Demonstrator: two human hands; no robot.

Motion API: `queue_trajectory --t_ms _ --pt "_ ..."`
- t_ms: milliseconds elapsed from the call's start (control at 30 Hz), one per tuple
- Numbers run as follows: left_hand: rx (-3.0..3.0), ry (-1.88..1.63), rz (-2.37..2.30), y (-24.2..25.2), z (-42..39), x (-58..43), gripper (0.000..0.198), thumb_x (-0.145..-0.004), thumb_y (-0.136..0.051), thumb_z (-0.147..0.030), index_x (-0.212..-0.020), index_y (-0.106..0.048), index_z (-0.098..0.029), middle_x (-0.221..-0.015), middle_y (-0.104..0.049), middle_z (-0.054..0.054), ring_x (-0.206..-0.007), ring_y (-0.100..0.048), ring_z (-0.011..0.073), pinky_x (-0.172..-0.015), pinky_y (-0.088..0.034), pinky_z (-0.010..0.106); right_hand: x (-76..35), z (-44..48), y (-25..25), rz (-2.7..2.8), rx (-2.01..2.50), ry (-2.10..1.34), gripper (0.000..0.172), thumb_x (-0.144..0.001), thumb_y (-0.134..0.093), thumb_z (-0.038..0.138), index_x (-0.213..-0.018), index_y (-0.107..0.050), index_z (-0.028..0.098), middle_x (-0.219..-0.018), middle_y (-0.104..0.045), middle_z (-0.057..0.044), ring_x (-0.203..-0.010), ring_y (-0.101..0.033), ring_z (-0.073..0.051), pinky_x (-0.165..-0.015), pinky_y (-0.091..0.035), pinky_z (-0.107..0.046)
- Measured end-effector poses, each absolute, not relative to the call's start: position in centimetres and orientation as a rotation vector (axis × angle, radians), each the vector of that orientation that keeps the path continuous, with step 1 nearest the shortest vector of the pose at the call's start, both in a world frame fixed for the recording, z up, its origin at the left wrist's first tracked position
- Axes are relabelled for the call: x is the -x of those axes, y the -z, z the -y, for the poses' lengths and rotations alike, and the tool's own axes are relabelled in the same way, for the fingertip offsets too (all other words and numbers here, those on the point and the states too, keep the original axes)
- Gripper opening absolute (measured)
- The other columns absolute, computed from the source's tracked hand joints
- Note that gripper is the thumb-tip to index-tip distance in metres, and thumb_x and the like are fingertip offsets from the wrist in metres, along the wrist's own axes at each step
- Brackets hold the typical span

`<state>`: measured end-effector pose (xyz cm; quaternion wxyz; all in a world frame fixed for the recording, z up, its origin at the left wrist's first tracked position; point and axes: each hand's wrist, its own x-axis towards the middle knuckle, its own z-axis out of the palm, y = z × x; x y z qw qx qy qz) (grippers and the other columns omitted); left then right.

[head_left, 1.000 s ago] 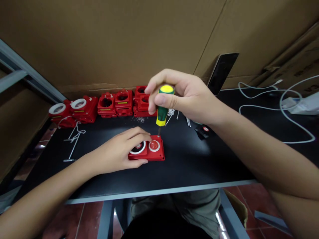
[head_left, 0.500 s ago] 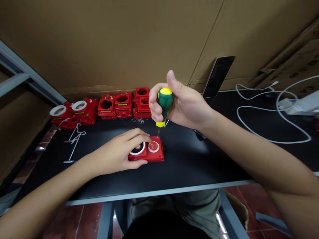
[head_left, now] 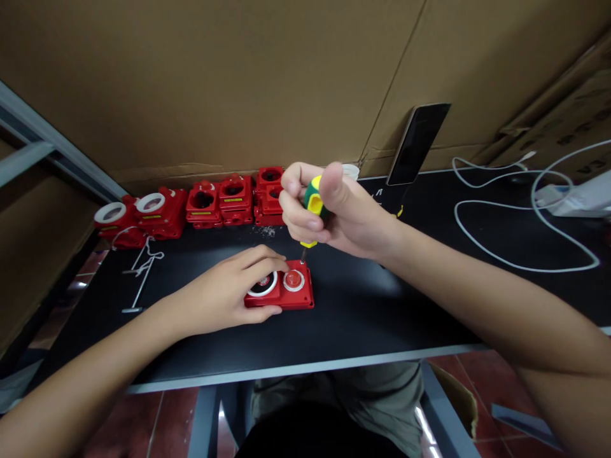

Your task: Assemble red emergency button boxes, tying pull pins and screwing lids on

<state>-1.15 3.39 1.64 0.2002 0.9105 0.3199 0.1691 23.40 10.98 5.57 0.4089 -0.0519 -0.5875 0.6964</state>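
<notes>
Your left hand (head_left: 229, 289) lies over the left end of a red box (head_left: 301, 298), its fingers curved across the top and its thumb along the near side, holding it on the black tabletop (head_left: 363, 331), near the middle. Part of a white ring (head_left: 264, 294) shows beside those fingers; to its right sits a round red button (head_left: 293, 279). Your right hand (head_left: 337, 213) is above and beyond the box, fingers curled around the green and yellow handle of a screwdriver (head_left: 314, 202), thumb pointing up. The shaft slants down to a small screw (head_left: 302, 261) at the box's far right corner. Behind, a row of red housings (head_left: 236, 202) stands near a cardboard wall (head_left: 238, 83), with pale scraps (head_left: 268, 232) in front. To the left lie T-shaped metal rods (head_left: 138, 294); to the right, a phone (head_left: 420, 143) leans on the cardboard, and a white cable (head_left: 459, 222) loops across the tabletop.
</notes>
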Motion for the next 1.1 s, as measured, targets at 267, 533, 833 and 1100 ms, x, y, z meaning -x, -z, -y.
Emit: queue_trajectory --t_ms 267,533,833,1100 --pt "-2.552 -0.484 -0.89 -1.65 -3.41 1.07 0.042 -0.108 -0.083 -0.033 -0.148 -0.069 -0.024 -0.149 -0.076 0.013 -0.137 -0.078 0.0301 -0.122 -0.065 0.043 -23.7 -11.22 -5.71 1.493 0.121 -1.785 0.072 -0.107 -0.069 0.086 -0.08 -0.069 0.019 -0.07 -0.058 0.002 -0.055 -0.051 -0.01 -0.054 -0.045 -0.025" --pt "-2.581 -0.48 -0.882 -1.53 -3.4 1.17 0.043 -0.11 -0.083 -0.037 -0.148 -0.068 -0.023 -0.153 -0.074 0.014 -0.138 -0.078 0.0322 -0.12 -0.066 0.044 -23.46 -10.51 -5.25 1.463 0.19 -1.75 0.065 -0.086 -0.099 0.075 -0.094 -0.062 0.023 -0.081 -0.073 0.001 -0.059 -0.064 -0.013 -0.056 -0.053 -0.027" --pt "-2.576 -0.468 -0.88 -1.75 -3.39 1.16 0.045 -0.11 -0.083 -0.034 -0.15 -0.067 -0.022 -0.152 -0.074 0.014 -0.139 -0.076 0.0304 -0.123 -0.064 0.043 -23.7 -11.43 -5.66 1.529 0.192 -1.808 0.073 -0.109 -0.063 0.087 -0.085 -0.073 0.019 -0.07 -0.057 0.002 -0.06 -0.057 -0.012 -0.059 -0.051 -0.025" --pt "-2.604 -0.461 -0.882 -1.5 -3.44 1.17 0.045 -0.11 -0.083 -0.035 -0.15 -0.067 -0.022 -0.153 -0.073 0.014 -0.138 -0.077 0.0308 -0.12 -0.065 0.042 -23.43 -10.73 -5.29 1.446 0.166 -1.787 0.062 -0.099 -0.087 0.077 -0.089 -0.068 0.019 -0.077 -0.071 0.001 -0.063 -0.066 -0.012 -0.063 -0.056 -0.025"
